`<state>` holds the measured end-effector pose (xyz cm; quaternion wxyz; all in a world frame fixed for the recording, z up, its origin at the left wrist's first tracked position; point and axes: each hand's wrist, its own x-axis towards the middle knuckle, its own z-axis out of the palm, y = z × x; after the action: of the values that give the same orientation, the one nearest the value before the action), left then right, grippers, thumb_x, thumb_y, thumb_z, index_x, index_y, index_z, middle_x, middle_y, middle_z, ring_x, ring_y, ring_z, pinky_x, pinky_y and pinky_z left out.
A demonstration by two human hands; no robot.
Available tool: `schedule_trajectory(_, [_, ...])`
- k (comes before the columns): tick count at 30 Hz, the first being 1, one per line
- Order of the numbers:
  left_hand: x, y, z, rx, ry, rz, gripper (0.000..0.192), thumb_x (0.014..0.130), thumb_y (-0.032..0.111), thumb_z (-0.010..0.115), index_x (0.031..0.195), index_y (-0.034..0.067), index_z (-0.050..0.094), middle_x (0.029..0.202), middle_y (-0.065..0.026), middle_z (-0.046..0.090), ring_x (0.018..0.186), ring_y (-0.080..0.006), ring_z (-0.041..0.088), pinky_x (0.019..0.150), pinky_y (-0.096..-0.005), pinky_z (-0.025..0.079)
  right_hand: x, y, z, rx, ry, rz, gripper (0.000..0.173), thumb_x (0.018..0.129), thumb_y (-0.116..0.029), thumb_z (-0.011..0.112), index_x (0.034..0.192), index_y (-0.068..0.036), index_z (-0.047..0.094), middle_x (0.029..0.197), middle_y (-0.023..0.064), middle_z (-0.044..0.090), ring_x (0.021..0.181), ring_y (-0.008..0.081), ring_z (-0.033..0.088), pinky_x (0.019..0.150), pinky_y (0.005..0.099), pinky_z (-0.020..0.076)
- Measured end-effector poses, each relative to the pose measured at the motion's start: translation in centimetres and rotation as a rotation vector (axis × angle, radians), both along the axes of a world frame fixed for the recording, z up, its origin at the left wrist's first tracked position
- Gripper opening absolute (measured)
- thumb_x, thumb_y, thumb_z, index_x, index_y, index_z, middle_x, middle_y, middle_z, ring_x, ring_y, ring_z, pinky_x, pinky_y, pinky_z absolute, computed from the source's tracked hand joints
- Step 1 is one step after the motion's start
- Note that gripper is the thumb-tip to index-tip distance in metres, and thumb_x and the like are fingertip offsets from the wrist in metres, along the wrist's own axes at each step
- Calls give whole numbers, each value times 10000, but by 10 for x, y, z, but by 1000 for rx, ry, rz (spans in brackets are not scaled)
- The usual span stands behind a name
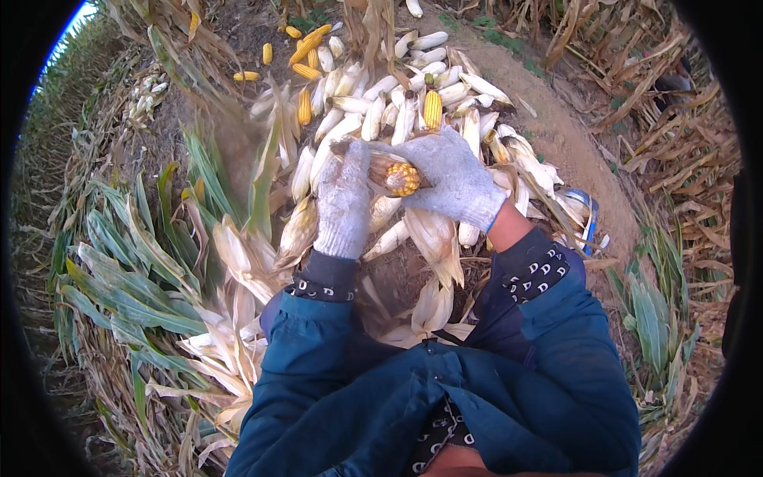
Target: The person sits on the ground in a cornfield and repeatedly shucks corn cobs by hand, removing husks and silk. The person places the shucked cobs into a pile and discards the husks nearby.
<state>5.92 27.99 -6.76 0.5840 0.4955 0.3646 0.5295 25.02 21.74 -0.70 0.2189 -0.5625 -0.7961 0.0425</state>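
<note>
Both my hands wear pale grey knitted gloves. Between them is an ear of corn, its yellow kernels bare at the end facing me and brownish husk around the rest. My right hand is closed around the ear from the right. My left hand is at its left side, fingers curled on the husk; how firmly it grips is hidden. Loose pale husks hang below the ear. Just beyond my right hand lies a bare yellow corn cob on a heap of ears in white husks.
Bare yellow cobs lie at the far side of the heap. Green and dry corn leaves cover the left. A blue-edged object, partly under husks, lies at right. Dry stalks border the right; bare soil curves beside the heap.
</note>
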Motion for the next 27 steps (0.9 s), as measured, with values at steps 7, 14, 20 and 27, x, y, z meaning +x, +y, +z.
schedule_trajectory(7, [3, 2, 7, -348, -423, 149, 486, 1080, 458, 523, 1247, 15, 630, 1147, -81, 678, 1038, -185, 645, 844, -355, 552, 0, -4, -7, 323, 137, -118, 597, 786, -309, 830, 1310, -115, 618, 1290, 132, 637, 1239, 340, 580, 1076, 483, 423])
schedule_trajectory(14, [-17, 21, -48, 444, 659, 279, 662, 857, 41, 642, 1472, -84, 429, 1336, -295, 592, 1191, -399, 614, 996, -467, 490, -12, -17, -10, -242, 740, -98, 658, 932, -345, 737, 1458, -12, 520, 1407, 198, 605, 1304, 321, 590, 1110, 398, 452])
schedule_trajectory(20, [10, -21, 10, 9, 197, 55, 539, 958, 16, 592, 1473, -54, 449, 1335, -237, 614, 1187, -358, 625, 1029, -439, 485, -25, -7, -41, -265, 897, -258, 694, 910, -350, 785, 1432, 12, 505, 1321, 199, 645, 1220, 255, 631, 1042, 347, 496])
schedule_trajectory(27, [16, -19, 25, -372, -796, -214, 420, 1047, 403, 594, 1281, 55, 559, 1219, -113, 665, 1118, -266, 670, 998, -462, 564, -27, 2, -44, -283, 1711, -191, 496, 1011, -322, 685, 1376, -13, 550, 1208, 85, 666, 1042, 176, 662, 919, 317, 549])
